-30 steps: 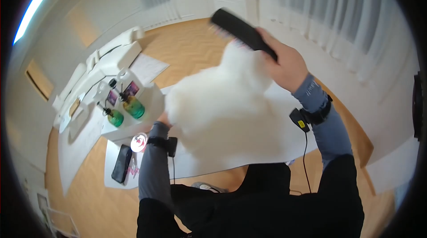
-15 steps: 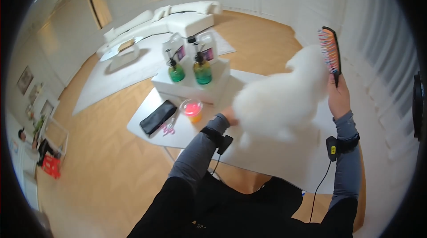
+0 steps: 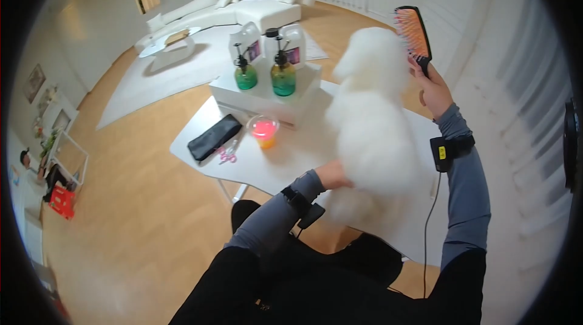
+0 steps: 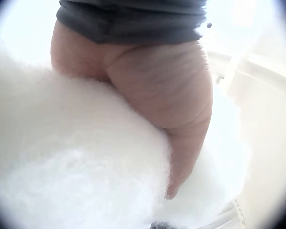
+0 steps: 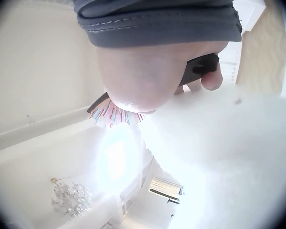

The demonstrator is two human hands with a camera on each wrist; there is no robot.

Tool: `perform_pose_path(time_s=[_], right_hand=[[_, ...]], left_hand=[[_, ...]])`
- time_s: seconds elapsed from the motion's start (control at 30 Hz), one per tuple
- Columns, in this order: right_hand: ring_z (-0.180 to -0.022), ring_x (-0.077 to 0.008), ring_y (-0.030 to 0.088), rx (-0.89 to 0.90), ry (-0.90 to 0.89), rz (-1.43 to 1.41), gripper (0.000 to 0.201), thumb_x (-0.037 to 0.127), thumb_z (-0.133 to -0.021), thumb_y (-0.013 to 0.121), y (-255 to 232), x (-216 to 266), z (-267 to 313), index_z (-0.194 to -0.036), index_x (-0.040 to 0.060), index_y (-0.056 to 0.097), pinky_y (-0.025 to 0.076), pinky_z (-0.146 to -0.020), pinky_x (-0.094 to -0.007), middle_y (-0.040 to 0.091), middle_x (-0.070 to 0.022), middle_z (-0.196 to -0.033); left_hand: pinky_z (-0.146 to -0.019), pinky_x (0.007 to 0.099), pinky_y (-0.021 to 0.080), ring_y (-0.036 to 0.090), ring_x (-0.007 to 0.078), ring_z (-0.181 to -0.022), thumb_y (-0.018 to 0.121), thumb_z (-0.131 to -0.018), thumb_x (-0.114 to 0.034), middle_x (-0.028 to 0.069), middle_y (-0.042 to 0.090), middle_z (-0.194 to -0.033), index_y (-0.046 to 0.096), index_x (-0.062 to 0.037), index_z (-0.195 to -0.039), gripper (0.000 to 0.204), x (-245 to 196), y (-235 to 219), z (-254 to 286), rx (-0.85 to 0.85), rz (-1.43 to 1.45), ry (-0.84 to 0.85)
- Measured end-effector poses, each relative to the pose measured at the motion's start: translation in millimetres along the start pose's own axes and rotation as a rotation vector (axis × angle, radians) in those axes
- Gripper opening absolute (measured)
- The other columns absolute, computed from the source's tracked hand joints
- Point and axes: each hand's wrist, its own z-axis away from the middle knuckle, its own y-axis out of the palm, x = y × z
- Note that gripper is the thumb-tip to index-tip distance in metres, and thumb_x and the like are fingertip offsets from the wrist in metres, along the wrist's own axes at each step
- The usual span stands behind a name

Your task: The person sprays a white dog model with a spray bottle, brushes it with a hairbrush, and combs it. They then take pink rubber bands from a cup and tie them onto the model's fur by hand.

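A fluffy white dog (image 3: pixel 376 136) is on the white table (image 3: pixel 328 115), its rump toward me and its head at the far end. My left hand (image 3: pixel 333 175) rests against its rear left side. In the left wrist view the thumb (image 4: pixel 181 164) of that hand lies straight along the fur, while the other fingers are hidden. My right hand (image 3: pixel 435 91) grips the black handle of a hairbrush (image 3: pixel 415 34) beside the dog's head. The brush stands nearly upright, its orange pad and coloured bristles turned toward the dog. In the right wrist view those bristles (image 5: pixel 114 114) point away beneath the hand.
Left on the table are a black case (image 3: pixel 214 136), pink-handled scissors (image 3: pixel 228 153) and a clear cup (image 3: pixel 264 132) with pink and orange contents. Behind them a white box (image 3: pixel 261 103) bears two green spray bottles (image 3: pixel 283 76) and two white jugs (image 3: pixel 248 39). A cable hangs from the right wrist.
A second ago the brush was over the dog's head, bristles down; my right hand has since turned it upright. In the last half second brush and dog's head moved left and up in view.
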Motion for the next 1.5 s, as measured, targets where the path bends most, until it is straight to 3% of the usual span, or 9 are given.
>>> perform_pose_path(time_s=[0.23,0.47,0.6,0.67,0.73,0.9,1.07,1.17,1.5], right_hand=[[-0.079,-0.0100,0.058,-0.078,-0.166,0.416,0.039,0.030,-0.110,0.057,-12.2,38.5,67.5,-0.139,0.0045,0.059,0.051,-0.074,-0.0296,0.068,-0.0072,-0.090],[-0.099,-0.0438,0.070,-0.219,-0.151,0.639,0.042,0.026,-0.105,0.054,8.5,43.5,105.2,-0.145,0.0136,0.059,0.055,-0.084,-0.0460,0.072,-0.0246,-0.110],[-0.102,-0.0425,0.070,-0.218,-0.015,0.669,0.045,0.028,-0.105,0.053,11.8,22.4,108.9,-0.149,0.0187,0.055,0.055,-0.086,-0.0465,0.073,-0.0229,-0.113],[-0.103,-0.0423,0.070,-0.225,0.012,0.676,0.046,0.029,-0.105,0.053,13.8,18.0,111.7,-0.150,0.0200,0.054,0.055,-0.086,-0.0467,0.073,-0.0226,-0.113],[-0.101,-0.0420,0.070,-0.270,-0.057,0.667,0.048,0.029,-0.105,0.053,16.8,17.1,115.4,-0.152,0.0219,0.052,0.055,-0.085,-0.0465,0.073,-0.0216,-0.111],[-0.098,-0.0408,0.071,-0.298,-0.090,0.609,0.051,0.027,-0.104,0.056,20.9,17.1,118.3,-0.154,0.0231,0.049,0.056,-0.084,-0.0454,0.074,-0.0197,-0.108],[-0.096,-0.0380,0.072,-0.291,-0.133,0.496,0.053,0.024,-0.103,0.056,20.0,6.2,105.8,-0.156,0.0229,0.048,0.056,-0.083,-0.0420,0.073,-0.0191,-0.109],[-0.098,-0.0368,0.072,-0.238,-0.223,0.473,0.053,0.022,-0.103,0.056,19.5,0.3,92.3,-0.156,0.0225,0.048,0.056,-0.086,-0.0401,0.072,-0.0189,-0.112],[-0.104,-0.0294,0.072,-0.206,-0.344,0.454,0.053,0.015,-0.103,0.053,12.2,-23.8,76.1,-0.156,0.0132,0.047,0.054,-0.094,-0.0355,0.071,-0.0207,-0.121]], left_hand=[[-0.100,0.0409,0.054,0.068,0.0294,-0.119,0.076,-0.085,-0.009,0.0161,0.073,-0.127,0.071,-0.0036,-0.127,0.043,-39.1,72.8,-35.6,-0.378,0.239,-0.266],[-0.096,0.0421,0.055,0.071,0.0305,-0.111,0.082,-0.083,-0.014,0.0166,0.075,-0.119,0.073,-0.0015,-0.120,0.040,-36.7,141.4,-90.2,-0.714,0.183,-0.234],[-0.097,0.0425,0.054,0.070,0.0294,-0.111,0.087,-0.081,-0.020,0.0167,0.074,-0.120,0.073,-0.0031,-0.118,0.043,-63.7,122.0,-89.2,-0.560,0.024,-0.229],[-0.096,0.0427,0.053,0.069,0.0287,-0.108,0.089,-0.081,-0.025,0.0169,0.073,-0.115,0.074,-0.0031,-0.114,0.042,-71.6,88.4,-67.3,-0.132,-0.504,-0.208],[-0.083,0.0419,0.052,0.068,0.0328,-0.100,0.081,-0.087,-0.022,0.0141,0.072,-0.099,0.073,-0.0032,-0.107,0.028,-9.8,84.8,-35.6,-0.661,-0.350,-0.244],[-0.079,0.0310,0.047,0.057,0.0155,-0.089,0.077,-0.092,-0.019,0.0064,0.063,-0.099,0.063,-0.0012,-0.111,0.029,-42.5,-13.6,-29.7,-1.146,-0.482,-0.006],[-0.094,0.0385,0.053,0.067,0.0290,-0.108,0.089,-0.082,-0.029,0.0137,0.068,-0.117,0.056,0.0014,-0.133,0.068,-9.4,-36.4,-24.1,-0.899,-0.106,-0.086],[-0.097,0.0393,0.054,0.070,0.0294,-0.110,0.088,-0.082,-0.030,0.0155,0.073,-0.118,0.061,0.0003,-0.130,0.063,3.5,-40.7,-7.5,-0.600,-0.126,-0.293],[-0.092,0.0374,0.055,0.072,0.0256,-0.101,0.083,-0.086,-0.018,0.0127,0.076,-0.110,0.073,-0.0018,-0.116,0.036,21.7,-31.4,22.4,-0.541,-0.035,-0.394]])
